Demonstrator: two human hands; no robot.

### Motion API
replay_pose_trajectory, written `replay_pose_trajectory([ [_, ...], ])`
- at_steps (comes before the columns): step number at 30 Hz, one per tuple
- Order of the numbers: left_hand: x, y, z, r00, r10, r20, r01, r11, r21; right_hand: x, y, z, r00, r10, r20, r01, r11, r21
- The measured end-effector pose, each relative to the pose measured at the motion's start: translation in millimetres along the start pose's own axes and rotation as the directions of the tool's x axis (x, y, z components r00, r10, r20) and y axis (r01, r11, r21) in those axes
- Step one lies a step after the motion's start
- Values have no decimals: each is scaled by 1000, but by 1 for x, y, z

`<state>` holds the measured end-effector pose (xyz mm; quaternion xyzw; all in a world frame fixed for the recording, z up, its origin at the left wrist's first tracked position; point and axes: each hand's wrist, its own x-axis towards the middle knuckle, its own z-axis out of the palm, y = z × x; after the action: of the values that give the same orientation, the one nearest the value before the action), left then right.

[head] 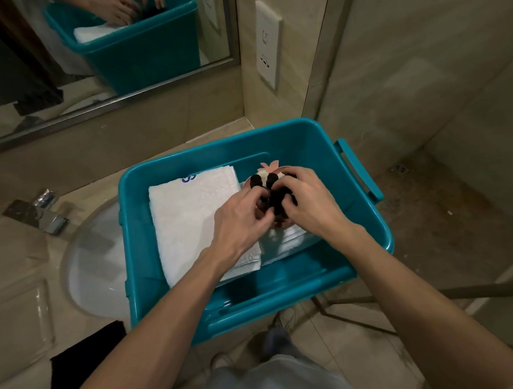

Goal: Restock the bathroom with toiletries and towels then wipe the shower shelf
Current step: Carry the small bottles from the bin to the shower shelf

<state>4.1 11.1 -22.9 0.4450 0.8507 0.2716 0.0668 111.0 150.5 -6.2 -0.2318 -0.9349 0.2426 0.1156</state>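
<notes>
Both bare forearms reach forward and converge. The left hand (241,215) lies palm down, fingers curled inward toward the right hand (306,202). The right hand's fingers curl back toward it, the 2 sets of fingertips almost meeting.

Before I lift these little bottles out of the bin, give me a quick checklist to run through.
1. Both hands on the black-capped bottles: ok, left hand and right hand wrap the cluster.
2. Every bottle gripped: cannot tell, fingers hide the bodies.
3. Caps closed: cannot tell.
4. Folded white towel clear of the lift: ok, it lies beside the bottles, though the left hand rests over its edge.
5. Teal bin stable: not ok, part of it overhangs the counter edge.
6. Room on the counter: cannot tell, the bin sits partly over the sink basin.
</notes>
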Motion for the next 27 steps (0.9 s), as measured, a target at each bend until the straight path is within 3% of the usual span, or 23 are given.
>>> replay_pose_trajectory([
  [10,-1,1,4,1000,1,3,-1,1000,-28,29,-6,3,996,-59,66,62,997,-50],
  [17,-14,-13,-27,998,-36,-44,24,969,-248,35,-13,3,990,-74,123,92,985,-143],
  [22,-14,-18,-52,963,-270,-29,199,774,-601,38,-19,8,989,-63,137,91,974,-209],
  [27,-13,-26,-68,943,-332,-11,224,661,-716,33,-28,-5,996,-32,78,43,989,-143],
])
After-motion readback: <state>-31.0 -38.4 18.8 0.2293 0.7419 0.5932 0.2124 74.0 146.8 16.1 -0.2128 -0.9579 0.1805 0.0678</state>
